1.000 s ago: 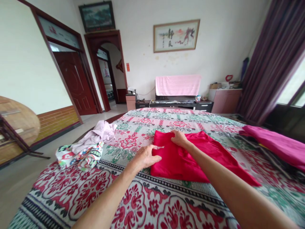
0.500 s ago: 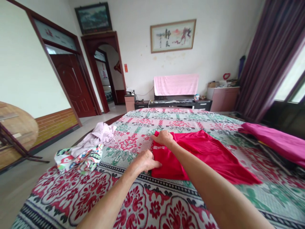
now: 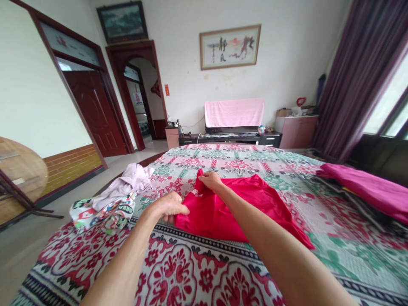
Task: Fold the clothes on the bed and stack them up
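Pinching red garment (image 3: 210,219): left hand (image 3: 168,205), right hand (image 3: 211,180), both closed; blurred print (image 3: 195,193), perhaps lettering.

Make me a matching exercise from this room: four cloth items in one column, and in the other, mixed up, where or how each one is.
1. red garment
2. pink towel
3. magenta cloth
4. lilac cloth

A. draped, below the framed picture
B. heaped on the left
C. held by the left hand and right hand
D. at the far right

Pairs: 1-C, 2-A, 3-D, 4-B
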Action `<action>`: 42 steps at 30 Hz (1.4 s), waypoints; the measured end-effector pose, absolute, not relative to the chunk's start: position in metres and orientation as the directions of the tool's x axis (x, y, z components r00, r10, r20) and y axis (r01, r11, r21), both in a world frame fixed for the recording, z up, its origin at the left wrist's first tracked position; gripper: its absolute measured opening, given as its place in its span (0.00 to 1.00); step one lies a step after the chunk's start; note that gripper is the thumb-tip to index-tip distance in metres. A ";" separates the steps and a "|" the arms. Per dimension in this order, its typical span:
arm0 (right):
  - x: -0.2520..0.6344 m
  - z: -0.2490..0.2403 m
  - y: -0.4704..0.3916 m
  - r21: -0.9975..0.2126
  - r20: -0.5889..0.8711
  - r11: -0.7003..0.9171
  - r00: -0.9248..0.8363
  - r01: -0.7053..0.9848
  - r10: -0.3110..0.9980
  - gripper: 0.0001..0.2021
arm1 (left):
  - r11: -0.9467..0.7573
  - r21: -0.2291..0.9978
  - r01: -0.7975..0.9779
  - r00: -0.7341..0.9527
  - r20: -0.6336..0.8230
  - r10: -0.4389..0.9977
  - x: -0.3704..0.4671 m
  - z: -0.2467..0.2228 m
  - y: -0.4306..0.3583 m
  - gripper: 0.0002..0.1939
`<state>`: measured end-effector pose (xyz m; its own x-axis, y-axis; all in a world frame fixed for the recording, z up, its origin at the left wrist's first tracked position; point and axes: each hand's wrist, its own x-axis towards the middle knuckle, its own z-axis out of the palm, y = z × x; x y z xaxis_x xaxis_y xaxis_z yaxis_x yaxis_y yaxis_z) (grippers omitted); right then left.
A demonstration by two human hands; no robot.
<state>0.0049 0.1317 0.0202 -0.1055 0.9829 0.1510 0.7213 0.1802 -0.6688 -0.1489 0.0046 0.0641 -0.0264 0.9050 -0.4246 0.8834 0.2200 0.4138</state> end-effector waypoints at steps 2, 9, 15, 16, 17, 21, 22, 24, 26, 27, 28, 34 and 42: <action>0.005 0.025 0.132 -0.697 0.155 0.207 -0.137 0.687 0.978 0.15 | 0.237 0.306 0.922 -0.094 -0.415 0.905 -0.157 0.069 0.003 0.14; 0.037 0.030 0.147 -0.475 0.154 0.091 -0.019 0.875 0.988 0.17 | -0.003 0.357 0.934 0.012 -0.023 1.000 -0.143 0.067 0.000 0.14; 0.043 0.017 0.146 -0.397 0.117 0.066 -0.021 0.916 0.993 0.18 | -0.270 0.368 0.890 0.346 -0.157 0.925 -0.117 0.050 -0.003 0.17; 0.042 0.016 0.145 -0.403 0.117 0.074 -0.028 0.912 0.993 0.18 | -0.290 0.360 0.886 0.363 -0.152 0.919 -0.115 0.048 -0.004 0.15; 0.041 0.015 0.144 -0.411 0.121 0.083 -0.036 0.908 0.992 0.18 | -0.305 0.362 0.881 0.375 -0.142 0.916 -0.114 0.048 -0.005 0.12; 0.041 0.013 0.146 -0.431 0.169 0.138 -0.071 0.891 0.983 0.18 | -0.304 0.430 0.850 0.396 -0.142 0.907 -0.110 0.051 -0.007 0.06; 0.042 0.014 0.147 -0.432 0.183 0.152 -0.079 0.889 0.980 0.18 | -0.289 0.460 0.840 0.395 -0.153 0.906 -0.110 0.053 -0.007 0.07; 0.045 0.014 0.150 -0.429 0.212 0.177 -0.091 0.886 0.973 0.19 | -0.253 0.537 0.805 0.400 -0.177 0.899 -0.109 0.056 -0.007 0.08; 0.049 0.015 0.154 -0.422 0.246 0.197 -0.098 0.885 0.964 0.19 | -0.234 0.599 0.766 0.413 -0.179 0.893 -0.109 0.058 -0.007 0.10; 0.051 0.015 0.156 -0.418 0.261 0.205 -0.100 0.885 0.960 0.19 | -0.237 0.613 0.753 0.419 -0.169 0.892 -0.108 0.059 -0.007 0.11; 0.054 0.015 0.158 -0.413 0.272 0.210 -0.101 0.886 0.957 0.19 | -0.246 0.615 0.749 0.422 -0.156 0.893 -0.107 0.058 -0.007 0.11; 0.064 0.009 0.156 -0.361 0.236 0.201 -0.119 0.911 0.964 0.18 | -0.220 0.639 0.737 0.421 -0.181 0.889 -0.098 0.050 -0.009 0.11; 0.042 0.020 0.141 -0.346 0.294 0.251 -0.149 0.904 0.944 0.18 | 0.039 0.514 0.857 0.102 -0.243 0.965 -0.151 0.063 0.005 0.14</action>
